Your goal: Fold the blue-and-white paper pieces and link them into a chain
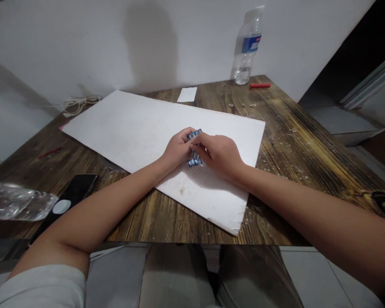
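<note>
The left hand (177, 149) and right hand (218, 155), fingers curled, grip a small blue-and-white piece (195, 161) between them, resting just over the white board (128, 128).

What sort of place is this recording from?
Probably a home room or makeshift workspace: a scuffed dark wood-grain table, a large white board on it, and a clear plastic water bottle against a bare white wall.
</note>
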Demonstrator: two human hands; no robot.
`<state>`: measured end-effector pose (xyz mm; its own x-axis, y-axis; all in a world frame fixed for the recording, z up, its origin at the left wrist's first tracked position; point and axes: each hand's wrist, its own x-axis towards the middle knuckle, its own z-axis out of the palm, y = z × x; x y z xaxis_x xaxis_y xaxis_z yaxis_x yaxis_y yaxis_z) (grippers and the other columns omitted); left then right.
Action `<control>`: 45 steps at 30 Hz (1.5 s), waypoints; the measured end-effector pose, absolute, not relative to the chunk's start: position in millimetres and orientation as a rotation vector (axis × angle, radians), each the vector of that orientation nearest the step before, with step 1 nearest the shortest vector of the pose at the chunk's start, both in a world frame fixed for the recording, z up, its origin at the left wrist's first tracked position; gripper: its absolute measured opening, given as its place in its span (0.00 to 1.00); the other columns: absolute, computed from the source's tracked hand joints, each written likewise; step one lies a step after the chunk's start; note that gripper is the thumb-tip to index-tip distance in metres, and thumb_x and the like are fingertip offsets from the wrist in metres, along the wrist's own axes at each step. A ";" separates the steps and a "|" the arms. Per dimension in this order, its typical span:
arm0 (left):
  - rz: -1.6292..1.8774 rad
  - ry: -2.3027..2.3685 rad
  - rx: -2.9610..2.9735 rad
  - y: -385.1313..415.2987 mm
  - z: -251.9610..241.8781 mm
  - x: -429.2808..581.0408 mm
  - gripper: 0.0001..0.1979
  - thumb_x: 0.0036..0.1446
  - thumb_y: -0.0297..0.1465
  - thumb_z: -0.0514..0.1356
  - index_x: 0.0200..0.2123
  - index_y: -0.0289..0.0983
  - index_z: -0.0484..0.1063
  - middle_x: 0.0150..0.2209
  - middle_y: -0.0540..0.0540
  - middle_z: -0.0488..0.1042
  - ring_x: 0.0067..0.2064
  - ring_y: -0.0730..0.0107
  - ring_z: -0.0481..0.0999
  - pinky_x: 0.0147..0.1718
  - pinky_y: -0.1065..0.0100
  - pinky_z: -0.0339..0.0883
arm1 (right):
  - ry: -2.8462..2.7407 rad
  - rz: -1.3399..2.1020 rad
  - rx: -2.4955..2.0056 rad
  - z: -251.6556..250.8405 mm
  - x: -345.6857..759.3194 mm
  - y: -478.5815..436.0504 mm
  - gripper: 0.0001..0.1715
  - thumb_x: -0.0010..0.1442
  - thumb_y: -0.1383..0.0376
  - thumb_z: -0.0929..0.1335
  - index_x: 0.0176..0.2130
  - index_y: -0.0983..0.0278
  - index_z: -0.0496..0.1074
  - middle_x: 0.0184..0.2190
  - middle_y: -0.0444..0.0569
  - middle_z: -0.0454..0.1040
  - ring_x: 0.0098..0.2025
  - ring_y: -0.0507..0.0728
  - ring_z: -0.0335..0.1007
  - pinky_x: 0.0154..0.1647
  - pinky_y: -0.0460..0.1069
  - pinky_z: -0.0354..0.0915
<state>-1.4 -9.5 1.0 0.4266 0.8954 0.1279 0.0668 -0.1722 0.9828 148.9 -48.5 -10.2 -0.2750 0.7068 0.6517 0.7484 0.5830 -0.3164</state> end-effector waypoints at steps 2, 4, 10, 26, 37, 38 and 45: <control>0.935 0.883 1.589 -8.6 0.2 -1.7 0.04 0.51 0.30 0.61 0.29 0.37 0.67 0.25 0.53 0.65 0.28 0.78 0.63 0.27 0.72 0.57 | -2.030 -0.047 -1.170 -9.5 148.7 -49.0 0.14 0.67 0.60 0.60 0.38 0.60 0.73 0.24 0.44 0.73 0.25 0.53 0.63 0.28 0.49 0.49; 0.926 0.894 1.600 -8.1 -0.4 -1.9 0.04 0.51 0.31 0.60 0.29 0.37 0.67 0.25 0.53 0.65 0.28 0.77 0.63 0.27 0.72 0.58 | -2.038 -0.028 -1.172 -8.8 148.8 -49.7 0.15 0.67 0.60 0.59 0.38 0.60 0.73 0.25 0.45 0.73 0.26 0.53 0.64 0.28 0.49 0.50; 0.908 0.901 1.613 -6.7 -2.3 -2.5 0.03 0.51 0.30 0.60 0.30 0.38 0.67 0.25 0.53 0.66 0.29 0.76 0.64 0.28 0.71 0.59 | -2.111 -0.013 -1.128 -8.8 149.0 -50.6 0.17 0.68 0.58 0.58 0.39 0.60 0.72 0.25 0.45 0.73 0.27 0.54 0.64 0.29 0.50 0.50; 0.835 0.924 1.927 -6.4 0.7 -5.3 0.03 0.50 0.27 0.58 0.31 0.38 0.67 0.29 0.51 0.70 0.34 0.73 0.66 0.35 0.68 0.60 | -2.232 -0.041 -1.033 -9.1 147.0 -50.7 0.16 0.68 0.62 0.57 0.36 0.63 0.69 0.28 0.47 0.74 0.27 0.53 0.60 0.28 0.50 0.46; 0.823 0.942 1.977 -5.9 -0.4 -6.5 0.03 0.51 0.27 0.58 0.32 0.38 0.68 0.31 0.51 0.71 0.35 0.72 0.67 0.37 0.68 0.61 | -2.243 0.028 -1.085 -6.6 146.7 -51.9 0.16 0.68 0.60 0.57 0.38 0.63 0.69 0.30 0.48 0.75 0.28 0.53 0.60 0.29 0.50 0.46; 0.822 0.943 1.975 -6.2 -0.1 -6.5 0.03 0.51 0.27 0.58 0.32 0.39 0.68 0.31 0.51 0.71 0.35 0.72 0.68 0.37 0.68 0.61 | -2.247 0.028 -1.093 -6.1 146.7 -52.2 0.16 0.68 0.60 0.57 0.38 0.63 0.69 0.30 0.48 0.75 0.28 0.53 0.61 0.28 0.50 0.47; 0.824 0.950 1.959 -8.3 3.1 -5.5 0.04 0.49 0.27 0.58 0.32 0.38 0.68 0.31 0.51 0.72 0.35 0.71 0.68 0.37 0.68 0.61 | -2.240 0.007 -1.128 -5.6 146.2 -52.6 0.15 0.68 0.61 0.57 0.38 0.62 0.69 0.29 0.47 0.75 0.28 0.54 0.62 0.28 0.50 0.46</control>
